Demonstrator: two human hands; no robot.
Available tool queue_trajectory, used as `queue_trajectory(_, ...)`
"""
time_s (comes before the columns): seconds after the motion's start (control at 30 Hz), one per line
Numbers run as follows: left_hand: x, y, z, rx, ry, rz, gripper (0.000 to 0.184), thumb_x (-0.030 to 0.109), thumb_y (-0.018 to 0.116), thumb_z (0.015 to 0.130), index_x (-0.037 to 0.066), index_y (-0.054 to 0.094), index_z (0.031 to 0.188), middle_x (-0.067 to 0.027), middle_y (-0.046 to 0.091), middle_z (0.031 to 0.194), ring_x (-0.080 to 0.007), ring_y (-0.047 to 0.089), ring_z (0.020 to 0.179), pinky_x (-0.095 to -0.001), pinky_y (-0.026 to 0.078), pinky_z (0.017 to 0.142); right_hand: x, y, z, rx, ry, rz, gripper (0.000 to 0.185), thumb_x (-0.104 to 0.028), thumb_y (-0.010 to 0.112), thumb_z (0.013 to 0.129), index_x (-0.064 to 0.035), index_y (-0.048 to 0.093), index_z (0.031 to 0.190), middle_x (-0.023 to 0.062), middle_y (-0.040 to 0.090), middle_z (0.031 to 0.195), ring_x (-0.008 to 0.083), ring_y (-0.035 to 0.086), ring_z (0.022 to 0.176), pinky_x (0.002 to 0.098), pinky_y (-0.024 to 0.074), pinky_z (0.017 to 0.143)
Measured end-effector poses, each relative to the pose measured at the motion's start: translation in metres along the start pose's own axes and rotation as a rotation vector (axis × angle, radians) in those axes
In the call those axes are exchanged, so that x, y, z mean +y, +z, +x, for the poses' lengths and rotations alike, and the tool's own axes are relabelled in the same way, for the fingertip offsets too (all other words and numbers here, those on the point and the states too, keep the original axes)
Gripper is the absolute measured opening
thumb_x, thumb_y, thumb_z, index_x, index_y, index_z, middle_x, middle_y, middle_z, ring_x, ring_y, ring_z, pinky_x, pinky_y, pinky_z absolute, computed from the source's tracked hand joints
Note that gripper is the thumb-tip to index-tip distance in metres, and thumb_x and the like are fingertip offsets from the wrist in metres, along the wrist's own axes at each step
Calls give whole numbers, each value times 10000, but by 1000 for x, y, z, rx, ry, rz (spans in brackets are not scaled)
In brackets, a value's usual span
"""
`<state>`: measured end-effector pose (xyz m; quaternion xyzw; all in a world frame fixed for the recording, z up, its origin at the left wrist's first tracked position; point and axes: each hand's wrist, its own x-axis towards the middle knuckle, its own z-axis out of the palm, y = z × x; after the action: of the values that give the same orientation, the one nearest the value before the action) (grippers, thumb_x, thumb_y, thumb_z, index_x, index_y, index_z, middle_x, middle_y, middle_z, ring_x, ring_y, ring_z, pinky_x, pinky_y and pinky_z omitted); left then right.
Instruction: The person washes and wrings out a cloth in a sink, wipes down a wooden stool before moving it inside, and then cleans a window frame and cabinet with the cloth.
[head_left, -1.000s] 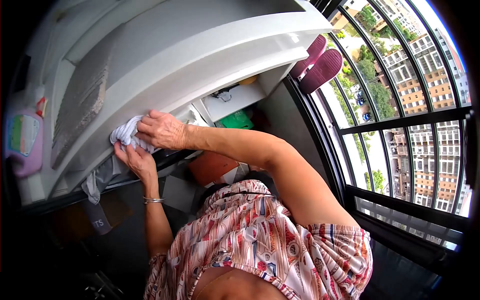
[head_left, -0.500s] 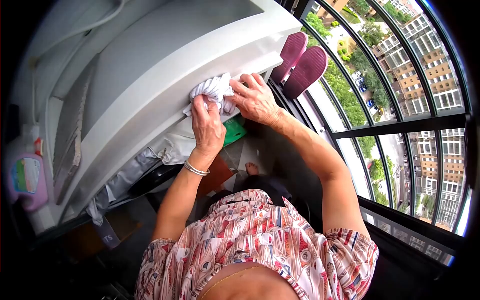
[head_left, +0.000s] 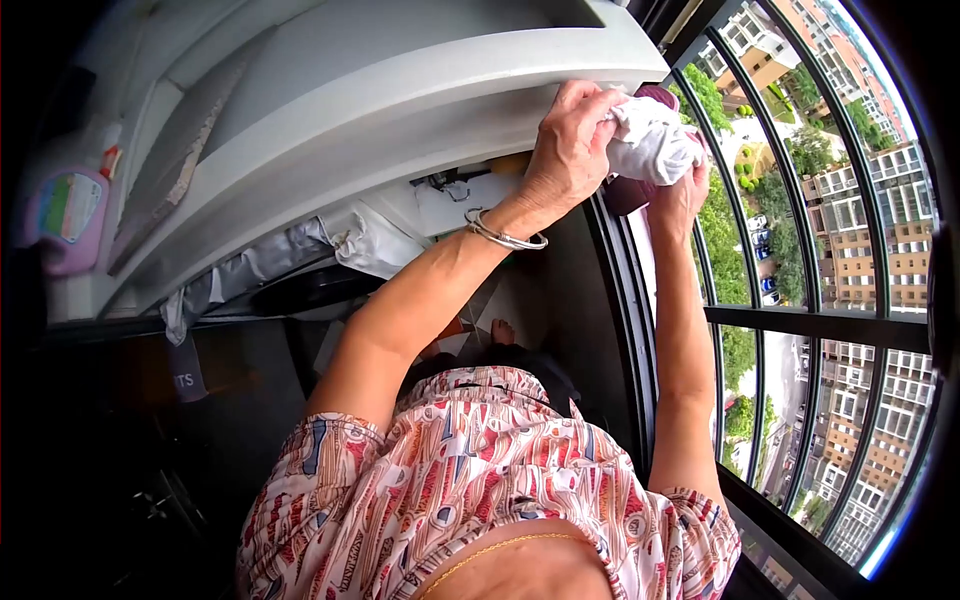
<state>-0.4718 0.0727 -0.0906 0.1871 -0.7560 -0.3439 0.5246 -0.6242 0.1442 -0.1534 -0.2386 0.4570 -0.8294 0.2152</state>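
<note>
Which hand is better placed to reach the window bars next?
Likely the right hand: it holds the window side of the white cloth, closer to the window bars. The left hand grips the opposite side, nearer the white ledge.

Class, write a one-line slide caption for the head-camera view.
Left hand and right hand hold a bunched white fabric cloth near black window bars.

A white sink unit (head_left: 400, 95) spans the upper view; 1 pink detergent bottle (head_left: 72, 215) with a red cap stands on its ledge at the left. Beneath, a white shelf (head_left: 485, 205) carries 1 dark tangle (head_left: 448, 186), too small to identify, with crumpled white material (head_left: 378, 242) just beside it. Below, 1 bare foot (head_left: 502, 331) rests on the tiled floor (head_left: 494, 300).
</note>
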Motion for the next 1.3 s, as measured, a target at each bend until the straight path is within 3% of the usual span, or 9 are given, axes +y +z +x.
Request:
queue_trajectory(0.13, -27, -25, -36, 224, -174, 12, 164, -5, 593, 802, 32, 570, 960, -72, 552, 934, -180, 566, 849, -284, 458, 756, 35, 56, -6, -226, -201, -160, 494, -268, 496, 909, -40, 331, 1315, 127, 445, 1255, 235, 497, 1087, 353, 459, 870)
queue_trajectory(0.2, -41, -54, -53, 372, -731, -490, 97, 23, 563, 850, 37, 537, 943, -29, 540, 886, -107, 522, 795, -246, 440, 704, 77, 107, -26, 114, -199, -402, 673, -272, 447, 924, -27, 63, 1420, 206, 276, 1400, 339, 385, 1211, 383, 276, 1044)
queue_trajectory(0.33, -61, -130, -82, 652, -699, -487, 54, 11, 528, 869, 27, 526, 921, -14, 537, 822, -82, 491, 749, -214, 416, 688, 106, 180, -104, -133, -495, -539, 864, -286, 532, 895, -29, -112, 1411, 252, -97, 1460, 331, 6, 1373, 444, 52, 1106)
queue_trajectory(0.4, -58, -170, -96, 727, -694, -495, 62, 8, 546, 857, 42, 529, 907, -7, 531, 807, -86, 489, 730, -228, 429, 668, 110, 212, -135, -291, -365, -196, 761, -480, 373, 935, -161, -101, 1436, 101, -61, 1501, 232, -7, 1382, 402, 31, 1113)
queue_trajectory(0.47, -58, -203, -109, 795, -695, -520, 68, 7, 554, 852, 45, 535, 906, -4, 533, 809, -82, 491, 726, -226, 429, 665, 102, 240, -169, -173, 77, 98, 779, -199, 449, 898, -123, -113, 1432, 221, -60, 1475, 346, 20, 1369, 414, 50, 1106)
queue_trajectory(0.53, -54, -235, -122, 946, -739, -459, 75, 6, 558, 849, 51, 537, 905, 0, 531, 807, -77, 487, 716, -219, 420, 666, 146, 230, -183, -570, -680, -700, 833, -58, 488, 848, -47, -128, 1409, 304, -150, 1431, 514, -106, 1312, 562, 14, 1060)
queue_trajectory(0.7, -68, -307, -169, 1176, -647, -483, 105, -10, 552, 846, 59, 538, 923, -2, 540, 847, -86, 493, 771, -222, 413, 722, 150, 290, -226, -884, -1053, -899, 748, -69, 601, 672, -119, 282, 1347, 256, 381, 1200, 502, 399, 1116, 577, 275, 988)
queue_trajectory(0.87, -59, -382, -197, 1337, -564, -469, 183, -51, 486, 839, 25, 531, 999, -69, 551, 1007, -159, 530, 942, -284, 436, 851, 129, 392, -274, -1285, -1254, -861, 585, -153, 504, 775, -146, 390, 1349, 15, 338, 1409, 229, 406, 1215, 392, 317, 1012)
queue_trajectory(1.3, -29, -496, -219, 1397, -708, -396, 407, -39, 386, 870, 28, 429, 1269, -103, 488, 1238, -196, 498, 1106, -352, 409, 945, 170, 530, -398, -1496, -1655, -869, 287, -294, 550, 728, -124, 716, 887, 66, 554, 1072, 317, 395, 1092, 388, 369, 892)
